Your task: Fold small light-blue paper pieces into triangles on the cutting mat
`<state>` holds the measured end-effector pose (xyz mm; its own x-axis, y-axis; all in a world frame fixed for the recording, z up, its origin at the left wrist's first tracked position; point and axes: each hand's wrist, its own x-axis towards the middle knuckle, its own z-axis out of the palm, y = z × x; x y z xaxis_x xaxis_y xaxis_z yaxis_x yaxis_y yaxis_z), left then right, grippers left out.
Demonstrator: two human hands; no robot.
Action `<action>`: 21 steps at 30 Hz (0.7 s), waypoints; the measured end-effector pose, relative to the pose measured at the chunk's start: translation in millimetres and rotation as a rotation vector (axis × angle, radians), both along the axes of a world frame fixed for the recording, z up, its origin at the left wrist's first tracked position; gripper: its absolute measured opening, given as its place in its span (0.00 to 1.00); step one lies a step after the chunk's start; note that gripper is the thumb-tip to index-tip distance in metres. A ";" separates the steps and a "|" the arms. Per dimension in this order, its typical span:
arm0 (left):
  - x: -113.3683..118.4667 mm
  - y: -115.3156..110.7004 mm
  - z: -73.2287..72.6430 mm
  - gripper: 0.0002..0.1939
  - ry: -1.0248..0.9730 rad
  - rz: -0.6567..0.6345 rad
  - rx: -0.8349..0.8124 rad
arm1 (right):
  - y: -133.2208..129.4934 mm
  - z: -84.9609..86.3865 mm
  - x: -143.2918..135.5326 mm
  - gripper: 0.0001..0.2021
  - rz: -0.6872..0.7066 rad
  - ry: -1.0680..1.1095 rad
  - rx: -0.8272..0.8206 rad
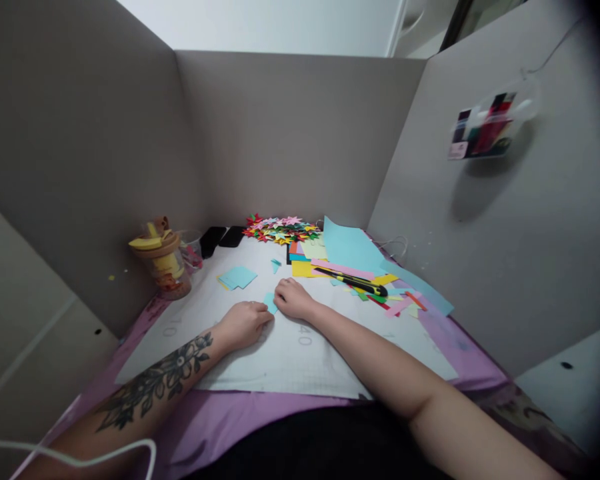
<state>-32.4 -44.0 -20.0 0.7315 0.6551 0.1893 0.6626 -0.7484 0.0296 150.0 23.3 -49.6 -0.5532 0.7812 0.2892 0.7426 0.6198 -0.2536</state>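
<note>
Between my two hands, on the white sheet (260, 367), is a small light-blue piece of paper (270, 302). My left hand (247, 325) is closed at its lower left edge, fingers curled against it. From the right, my right hand (293, 298) pinches the same piece, its fingertips bent down onto the sheet. Just beyond my hands lies a small folded blue paper (276, 266). To the left rests a short stack of light-blue paper squares (237, 277), with a yellow edge showing underneath.
At the back is a pile of colourful folded paper stars (283, 229). A yellow-black utility knife (353, 281) lies on paper strips at right, near large blue sheets (350, 243). A lidded cup (163, 263), a clear cup (191, 250) and two black phones (231, 236) stand or lie left. Grey panels (300, 133) enclose the table.
</note>
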 end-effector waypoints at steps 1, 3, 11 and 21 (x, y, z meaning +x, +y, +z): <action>0.6 -0.3 0.3 0.15 0.008 0.003 0.003 | 0.1 0.0 0.0 0.07 0.000 -0.001 0.000; 2.1 -1.0 1.1 0.15 0.004 -0.002 0.015 | 0.2 -0.1 -0.2 0.07 -0.002 -0.001 -0.001; 8.9 -4.3 4.9 0.12 0.002 -0.065 0.003 | -1.4 0.5 4.6 0.05 -0.047 0.001 -0.018; 8.6 -10.7 7.6 0.07 0.084 -0.038 0.050 | 9.0 0.3 26.3 0.06 -0.285 0.134 0.045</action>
<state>-23.8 -54.7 -12.4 0.7703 0.6176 0.1584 0.6322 -0.7723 -0.0631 176.3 32.3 -49.3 -0.2684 0.8841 0.3826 0.8497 0.4044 -0.3383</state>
